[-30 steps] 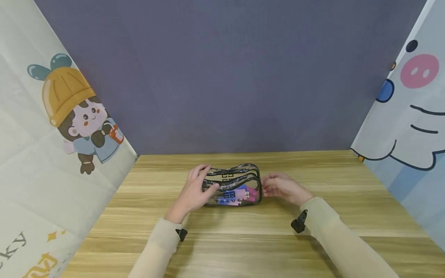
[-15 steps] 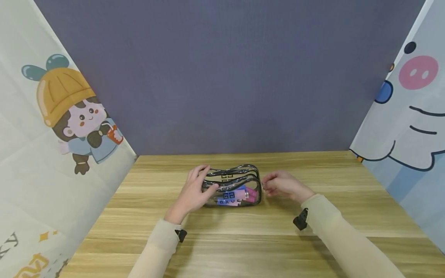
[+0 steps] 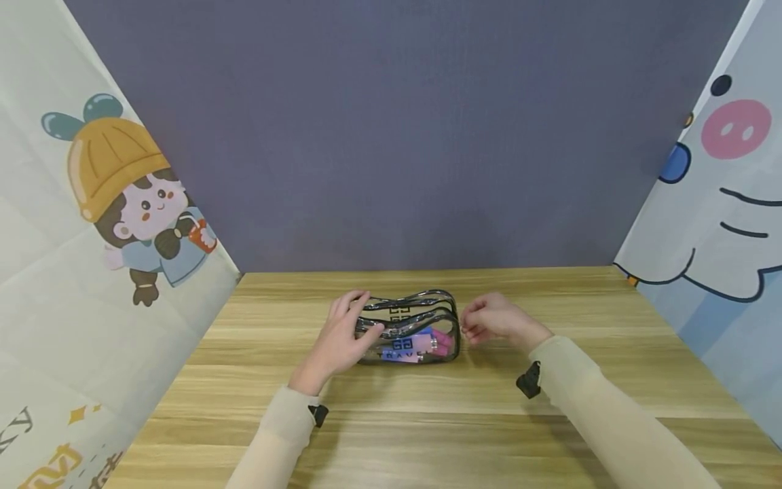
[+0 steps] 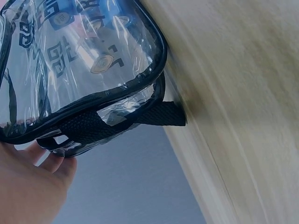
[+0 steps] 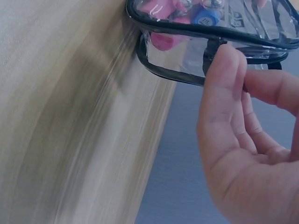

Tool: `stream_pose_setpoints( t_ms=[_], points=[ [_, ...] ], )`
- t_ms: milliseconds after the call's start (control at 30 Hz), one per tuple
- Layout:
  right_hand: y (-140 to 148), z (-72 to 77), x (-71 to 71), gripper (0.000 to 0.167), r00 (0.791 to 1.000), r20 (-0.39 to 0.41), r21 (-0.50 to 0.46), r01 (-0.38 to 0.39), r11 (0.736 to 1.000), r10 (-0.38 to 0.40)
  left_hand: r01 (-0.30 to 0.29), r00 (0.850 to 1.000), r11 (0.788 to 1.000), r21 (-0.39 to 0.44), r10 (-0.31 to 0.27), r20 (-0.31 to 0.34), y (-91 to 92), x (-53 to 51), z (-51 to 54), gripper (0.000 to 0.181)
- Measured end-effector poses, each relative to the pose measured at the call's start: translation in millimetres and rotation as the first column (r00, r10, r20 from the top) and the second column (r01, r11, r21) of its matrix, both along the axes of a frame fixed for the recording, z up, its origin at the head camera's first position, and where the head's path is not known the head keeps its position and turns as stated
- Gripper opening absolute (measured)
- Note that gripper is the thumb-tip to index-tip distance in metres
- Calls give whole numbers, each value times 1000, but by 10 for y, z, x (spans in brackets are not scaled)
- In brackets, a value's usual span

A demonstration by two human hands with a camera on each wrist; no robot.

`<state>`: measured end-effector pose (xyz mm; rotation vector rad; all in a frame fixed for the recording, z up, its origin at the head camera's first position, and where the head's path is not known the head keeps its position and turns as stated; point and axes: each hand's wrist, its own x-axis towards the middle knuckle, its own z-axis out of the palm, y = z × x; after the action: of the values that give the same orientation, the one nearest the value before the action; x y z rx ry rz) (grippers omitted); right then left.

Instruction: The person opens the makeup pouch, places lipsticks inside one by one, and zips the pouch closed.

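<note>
A clear toiletry bag (image 3: 449,320) with black piping and "TRAVEL" lettering sits on the wooden table, blue, pink and silver-banded items (image 3: 421,343) visible inside. My left hand (image 3: 339,336) holds its left end, thumb over the front top edge and fingers at the far side; the left wrist view shows fingertips under a black fabric tab (image 4: 161,113). At the opposite end, my right hand (image 3: 497,318) pinches thumb and index finger together by the black zipper strip (image 5: 212,51). What they pinch looks like the zipper pull, mostly hidden by the fingers.
Wooden table (image 3: 391,435) extends around the bag. A dark grey-purple panel (image 3: 391,136) stands along its back edge. Cartoon-printed cloths hang at the left (image 3: 61,272) and right (image 3: 733,238).
My right hand has risen slightly at the bag's right end, its fingers drawing closer into a pinch. The left hand and the bag have stayed in place.
</note>
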<state>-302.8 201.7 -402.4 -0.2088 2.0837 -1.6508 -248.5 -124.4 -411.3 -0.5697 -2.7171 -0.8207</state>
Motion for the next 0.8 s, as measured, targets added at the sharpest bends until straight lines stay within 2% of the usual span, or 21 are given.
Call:
stream_pose_setpoints(
  t_ms=[567,800],
  points=[
    [-107,218,178,21,998,-57,52,30,998,-27,26,1000,1000,5,-26,-7,-88,88,11,75],
    [-166,316,244,19,995,-92,54,30,998,-25,29,999,999,-18,-29,-13,-132,128,12,76]
  ],
)
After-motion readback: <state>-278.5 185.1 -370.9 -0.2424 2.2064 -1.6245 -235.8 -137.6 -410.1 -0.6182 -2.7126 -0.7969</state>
